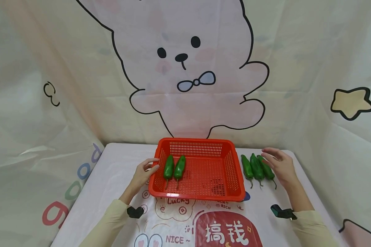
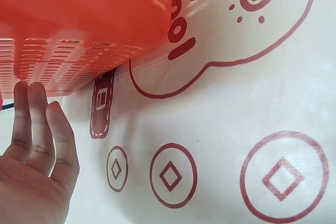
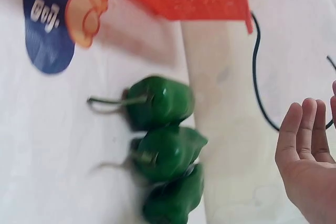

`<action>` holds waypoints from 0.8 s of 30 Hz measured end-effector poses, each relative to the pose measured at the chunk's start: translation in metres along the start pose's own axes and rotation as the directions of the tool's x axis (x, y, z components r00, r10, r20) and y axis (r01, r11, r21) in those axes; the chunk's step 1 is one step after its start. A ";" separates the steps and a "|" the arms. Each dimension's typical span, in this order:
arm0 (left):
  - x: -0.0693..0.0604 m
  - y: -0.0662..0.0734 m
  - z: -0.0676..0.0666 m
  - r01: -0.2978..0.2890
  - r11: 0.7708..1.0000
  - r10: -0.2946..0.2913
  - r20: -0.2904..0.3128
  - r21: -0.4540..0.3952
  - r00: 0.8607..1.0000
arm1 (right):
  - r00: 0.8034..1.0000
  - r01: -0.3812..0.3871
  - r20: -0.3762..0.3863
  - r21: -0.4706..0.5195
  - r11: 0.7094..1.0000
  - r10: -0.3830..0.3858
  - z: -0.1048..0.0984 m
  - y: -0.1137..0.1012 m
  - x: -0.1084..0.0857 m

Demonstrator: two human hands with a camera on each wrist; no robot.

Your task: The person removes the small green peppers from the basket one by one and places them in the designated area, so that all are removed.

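A red plastic basket (image 1: 198,198) stands on the table with two green peppers, a left one (image 1: 168,168) and a right one (image 1: 179,168), lying side by side near its left wall. My left hand (image 1: 143,175) is at the basket's left rim, its fingertips touching or very near the slotted side wall; the fingers are loosely extended in the left wrist view. Right of the basket lie three more green peppers (image 1: 256,167) in a row, stems toward me. Above and just right of them hovers my right hand (image 1: 281,166), fingers extended and holding nothing in the right wrist view (image 3: 310,150).
A white printed cloth (image 1: 173,223) with red drawings covers the table. Pale curtains with a cartoon bear (image 1: 185,103) rise behind it, and more hang at both sides. Black bands (image 1: 135,212) sit at both wrists.
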State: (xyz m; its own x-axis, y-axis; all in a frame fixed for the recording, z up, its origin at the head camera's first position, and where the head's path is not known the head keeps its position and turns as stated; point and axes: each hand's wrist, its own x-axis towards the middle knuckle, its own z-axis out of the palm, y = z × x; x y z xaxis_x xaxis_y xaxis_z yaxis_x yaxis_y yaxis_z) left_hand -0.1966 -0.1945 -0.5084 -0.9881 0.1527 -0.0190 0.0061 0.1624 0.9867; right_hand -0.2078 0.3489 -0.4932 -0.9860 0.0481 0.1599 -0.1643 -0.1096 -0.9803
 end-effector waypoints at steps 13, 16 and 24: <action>0.014 -0.034 -0.001 0.024 1.000 -0.024 -0.054 0.008 0.998 | 0.998 -0.006 0.069 0.104 0.995 -0.001 0.040 -0.023 0.003; 0.014 -0.037 -0.001 0.011 1.000 -0.011 -0.058 0.012 0.998 | 0.995 -0.003 0.097 0.070 0.998 -0.004 0.048 -0.025 0.008; 0.014 -0.037 -0.001 -0.016 1.000 0.017 -0.044 0.019 0.999 | 0.988 -0.002 0.153 0.012 1.000 0.000 0.076 -0.030 0.023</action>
State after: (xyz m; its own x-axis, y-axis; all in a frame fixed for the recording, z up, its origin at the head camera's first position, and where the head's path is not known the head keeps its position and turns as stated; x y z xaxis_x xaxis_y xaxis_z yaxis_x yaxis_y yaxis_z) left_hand -0.2109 -0.1996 -0.5448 -0.9937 0.1122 0.0048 0.0248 0.1782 0.9837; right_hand -0.2282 0.2777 -0.4509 -0.9789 -0.1041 0.1759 -0.1631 -0.1213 -0.9791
